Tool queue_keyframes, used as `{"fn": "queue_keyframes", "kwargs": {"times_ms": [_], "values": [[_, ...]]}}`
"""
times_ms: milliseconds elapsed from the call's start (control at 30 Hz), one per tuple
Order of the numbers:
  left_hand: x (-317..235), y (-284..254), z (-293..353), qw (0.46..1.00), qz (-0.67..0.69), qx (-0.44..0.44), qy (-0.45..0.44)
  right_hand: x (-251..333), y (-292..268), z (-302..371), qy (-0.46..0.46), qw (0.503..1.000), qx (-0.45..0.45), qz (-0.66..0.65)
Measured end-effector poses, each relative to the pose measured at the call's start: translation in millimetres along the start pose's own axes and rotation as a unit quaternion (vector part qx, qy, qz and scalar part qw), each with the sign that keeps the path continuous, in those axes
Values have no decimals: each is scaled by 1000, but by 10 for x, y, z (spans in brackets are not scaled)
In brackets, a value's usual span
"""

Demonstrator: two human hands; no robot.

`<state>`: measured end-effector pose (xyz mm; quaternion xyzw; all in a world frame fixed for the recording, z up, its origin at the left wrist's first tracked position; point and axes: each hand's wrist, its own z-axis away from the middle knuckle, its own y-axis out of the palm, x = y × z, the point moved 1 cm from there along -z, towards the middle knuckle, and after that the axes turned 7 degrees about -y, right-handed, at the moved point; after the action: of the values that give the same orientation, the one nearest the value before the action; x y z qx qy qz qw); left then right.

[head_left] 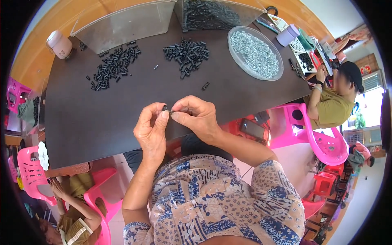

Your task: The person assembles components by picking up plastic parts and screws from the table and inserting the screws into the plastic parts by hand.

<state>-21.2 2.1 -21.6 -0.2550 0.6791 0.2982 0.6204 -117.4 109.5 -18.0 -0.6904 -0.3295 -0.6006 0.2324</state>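
Above the near part of the dark table [77, 122], my two hands meet fingertip to fingertip. My left hand [150, 126] pinches a small black plastic piece [165, 108] between thumb and fingers. Thumb and forefinger of my right hand [200, 119] close on something tiny against that piece; the fingers hide most of it. Beyond them lie two heaps of short black plastic pieces, a left heap [116, 67] and a middle heap [187, 56]. One loose black piece [205, 86] and a small silvery pin [155, 67] lie apart. A round clear dish [234, 56] holds many silvery metal pins [255, 53].
A translucent bin [126, 28] and a second bin [256, 17] with black pieces stand at the far edge. A pink jar [59, 44] is far left, a lilac cup [288, 35] far right. People sit at right [335, 102] and lower left [79, 208], near pink chairs [326, 149].
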Motion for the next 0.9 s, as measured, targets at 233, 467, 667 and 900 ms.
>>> {"fn": "queue_keyframes", "kwargs": {"times_ms": [233, 467, 667, 900], "values": [[-133, -16, 24, 989, 104, 61, -88, 111, -124, -1, -49, 998, -46, 15], [-141, -5, 85, 983, 136, 72, -96, 276, -117, -62, -109, 989, 12, 98], [-108, -75, 98, 996, 50, 55, -48, 403, -31, -134, -239, 936, 61, 252], [-149, -94, 102, 998, -31, 52, 3, 461, -12, -187, -388, 838, 109, 368]]}}
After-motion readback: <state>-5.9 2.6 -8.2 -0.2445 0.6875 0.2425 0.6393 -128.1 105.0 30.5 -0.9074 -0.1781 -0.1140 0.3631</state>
